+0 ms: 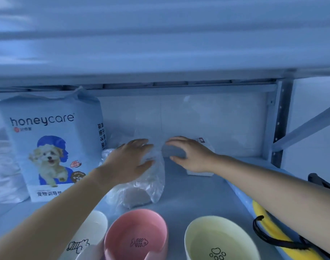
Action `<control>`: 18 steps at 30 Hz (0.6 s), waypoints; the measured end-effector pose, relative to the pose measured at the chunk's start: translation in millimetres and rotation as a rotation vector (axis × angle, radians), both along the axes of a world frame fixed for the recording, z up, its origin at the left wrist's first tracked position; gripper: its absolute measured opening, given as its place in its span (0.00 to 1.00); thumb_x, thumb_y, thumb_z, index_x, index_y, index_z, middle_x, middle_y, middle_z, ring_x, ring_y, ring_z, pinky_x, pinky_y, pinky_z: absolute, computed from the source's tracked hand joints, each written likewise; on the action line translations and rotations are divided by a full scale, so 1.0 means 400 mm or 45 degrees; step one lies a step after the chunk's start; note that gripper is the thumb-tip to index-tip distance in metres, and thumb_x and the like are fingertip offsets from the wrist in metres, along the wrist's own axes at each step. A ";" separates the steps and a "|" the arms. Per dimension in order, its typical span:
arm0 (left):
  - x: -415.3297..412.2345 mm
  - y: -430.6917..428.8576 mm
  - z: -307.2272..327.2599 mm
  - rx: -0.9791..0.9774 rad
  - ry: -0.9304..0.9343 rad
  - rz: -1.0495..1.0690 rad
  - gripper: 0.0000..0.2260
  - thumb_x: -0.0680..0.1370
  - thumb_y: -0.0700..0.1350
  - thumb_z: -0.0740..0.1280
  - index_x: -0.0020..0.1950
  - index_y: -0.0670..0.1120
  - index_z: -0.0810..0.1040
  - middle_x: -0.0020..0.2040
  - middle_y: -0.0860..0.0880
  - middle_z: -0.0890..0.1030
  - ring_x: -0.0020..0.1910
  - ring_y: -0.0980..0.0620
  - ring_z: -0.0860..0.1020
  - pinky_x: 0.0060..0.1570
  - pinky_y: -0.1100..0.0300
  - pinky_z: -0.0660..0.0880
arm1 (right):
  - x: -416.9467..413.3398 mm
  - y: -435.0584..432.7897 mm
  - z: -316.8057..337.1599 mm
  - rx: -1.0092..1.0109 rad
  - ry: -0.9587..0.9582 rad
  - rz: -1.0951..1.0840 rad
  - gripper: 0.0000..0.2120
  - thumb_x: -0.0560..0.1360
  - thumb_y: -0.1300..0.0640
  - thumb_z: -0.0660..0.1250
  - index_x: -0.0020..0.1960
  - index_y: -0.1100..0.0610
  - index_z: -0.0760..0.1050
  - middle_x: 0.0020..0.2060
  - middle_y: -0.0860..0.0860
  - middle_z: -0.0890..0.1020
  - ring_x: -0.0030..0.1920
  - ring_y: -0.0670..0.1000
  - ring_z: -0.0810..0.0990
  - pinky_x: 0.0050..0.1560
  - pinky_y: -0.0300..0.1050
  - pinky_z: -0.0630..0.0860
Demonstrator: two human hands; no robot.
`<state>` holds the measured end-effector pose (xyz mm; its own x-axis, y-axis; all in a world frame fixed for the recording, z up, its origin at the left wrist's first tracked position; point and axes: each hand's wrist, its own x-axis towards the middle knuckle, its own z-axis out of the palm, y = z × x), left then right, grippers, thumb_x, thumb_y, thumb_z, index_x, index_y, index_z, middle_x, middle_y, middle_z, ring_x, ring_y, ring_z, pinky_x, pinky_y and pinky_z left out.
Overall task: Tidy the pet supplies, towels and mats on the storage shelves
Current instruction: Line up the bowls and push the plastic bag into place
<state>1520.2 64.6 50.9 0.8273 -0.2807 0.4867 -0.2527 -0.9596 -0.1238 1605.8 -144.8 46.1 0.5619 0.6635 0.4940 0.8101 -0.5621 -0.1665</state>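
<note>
Nearest the camera, three pet bowls sit in a row on the shelf board point(194, 190): white bowl point(94, 231) partly under the left forearm, pink bowl point(136, 235) with a fishbone mark, yellow bowl point(216, 239) with a paw print. They stand in front of both arms. At the right edge lies a yellow item point(261, 216) with a black strap, under the right forearm.

Mid-shelf: clear plastic bag point(143, 188) with something grey inside. Left hand point(130, 162) lies on top of it, fingers spread and loose, not clenched.

Just beside it, right hand point(192, 154) grasps a grey pack point(174, 150), fingers over the top, thumb under the front edge. A white labelled packet point(202, 142) shows behind the wrist.

Far left, against the back: honeycare pad bag point(51, 143), upright, touching the plastic bag. Metal upright point(280, 119) at far right; the upper shelf point(160, 70) hangs low overhead
</note>
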 end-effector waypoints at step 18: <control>-0.023 0.162 -0.103 -0.257 -0.098 -0.239 0.24 0.73 0.66 0.56 0.56 0.48 0.72 0.51 0.55 0.73 0.48 0.58 0.71 0.48 0.69 0.64 | -0.087 0.171 -0.062 0.001 -0.042 0.116 0.18 0.73 0.45 0.67 0.58 0.54 0.71 0.52 0.47 0.71 0.50 0.48 0.73 0.50 0.43 0.71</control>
